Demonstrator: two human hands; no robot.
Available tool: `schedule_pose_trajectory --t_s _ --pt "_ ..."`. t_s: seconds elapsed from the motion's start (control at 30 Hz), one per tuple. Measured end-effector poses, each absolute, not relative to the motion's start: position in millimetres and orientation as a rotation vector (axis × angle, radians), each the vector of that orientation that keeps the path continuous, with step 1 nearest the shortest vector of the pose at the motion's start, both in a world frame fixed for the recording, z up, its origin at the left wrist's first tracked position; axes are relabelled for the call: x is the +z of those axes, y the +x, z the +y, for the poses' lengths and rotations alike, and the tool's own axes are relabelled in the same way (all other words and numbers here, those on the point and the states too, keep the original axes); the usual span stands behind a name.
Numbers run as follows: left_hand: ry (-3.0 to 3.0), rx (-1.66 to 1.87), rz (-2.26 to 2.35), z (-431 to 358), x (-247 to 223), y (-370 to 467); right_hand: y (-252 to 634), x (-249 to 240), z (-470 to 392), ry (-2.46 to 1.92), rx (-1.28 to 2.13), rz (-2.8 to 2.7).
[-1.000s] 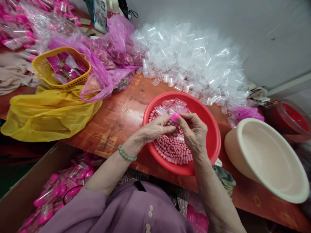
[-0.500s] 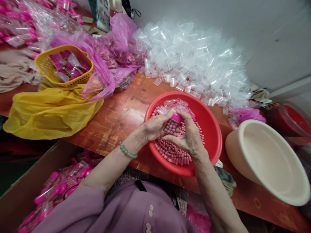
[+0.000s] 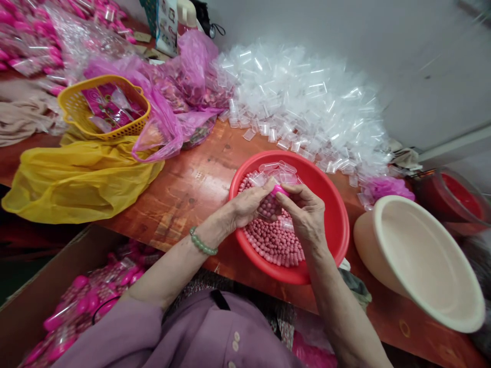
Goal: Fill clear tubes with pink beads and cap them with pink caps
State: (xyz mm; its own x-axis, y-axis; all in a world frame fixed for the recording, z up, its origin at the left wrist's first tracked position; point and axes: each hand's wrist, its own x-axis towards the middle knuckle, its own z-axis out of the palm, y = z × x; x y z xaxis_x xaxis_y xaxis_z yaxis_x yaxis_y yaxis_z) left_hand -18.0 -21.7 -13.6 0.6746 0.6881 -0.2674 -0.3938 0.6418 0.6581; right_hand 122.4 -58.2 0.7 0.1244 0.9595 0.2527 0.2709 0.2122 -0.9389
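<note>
Above a red basin (image 3: 333, 220), my left hand (image 3: 249, 204) is wrapped round a small clear container (image 3: 268, 208) filled with pink beads. A bright pink cap (image 3: 280, 190) sits on the container's upper end. My right hand (image 3: 305, 209) pinches that cap from the right with thumb and fingers. Strings of pink beads (image 3: 272, 243) lie coiled in the basin under both hands. Several clear plastic containers (image 3: 278, 169) rest on the beads at the basin's far side. Part of the held container is hidden by my fingers.
Behind the basin is a large heap of clear containers (image 3: 307, 97). A cream basin (image 3: 425, 260) stands at right. To the left are a yellow basket (image 3: 103, 134), a yellow bag (image 3: 80, 179) and a pink bag (image 3: 161, 128). A cardboard box (image 3: 49, 271) holds pink-capped containers below.
My right hand has changed from an open grasp beside the container to a pinch on its pink cap. The left hand still holds the container, now turned somewhat.
</note>
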Motion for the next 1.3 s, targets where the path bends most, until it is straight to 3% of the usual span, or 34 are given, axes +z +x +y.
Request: schedule_pose_trajectory --t_s 0.23,0.43,0.73,1.1,1.3 --pt "0.519 0.624 0.487 -20 -10 -20 128 0 -65 -1.199 0.080 -2.075" --pt "0.488 0.567 0.468 -18 -11 -24 128 -4 -65 -1.194 -0.212 -2.232" --pt "0.503 0.507 0.503 -22 -3 -27 127 1 -69 -1.170 -0.435 -2.253" --pt "0.533 0.550 0.528 -20 -11 -21 124 -4 -66 -1.191 -0.431 -2.270" --pt "0.441 0.827 0.612 -21 -11 -10 120 -8 -68 -1.183 -0.383 -2.280"
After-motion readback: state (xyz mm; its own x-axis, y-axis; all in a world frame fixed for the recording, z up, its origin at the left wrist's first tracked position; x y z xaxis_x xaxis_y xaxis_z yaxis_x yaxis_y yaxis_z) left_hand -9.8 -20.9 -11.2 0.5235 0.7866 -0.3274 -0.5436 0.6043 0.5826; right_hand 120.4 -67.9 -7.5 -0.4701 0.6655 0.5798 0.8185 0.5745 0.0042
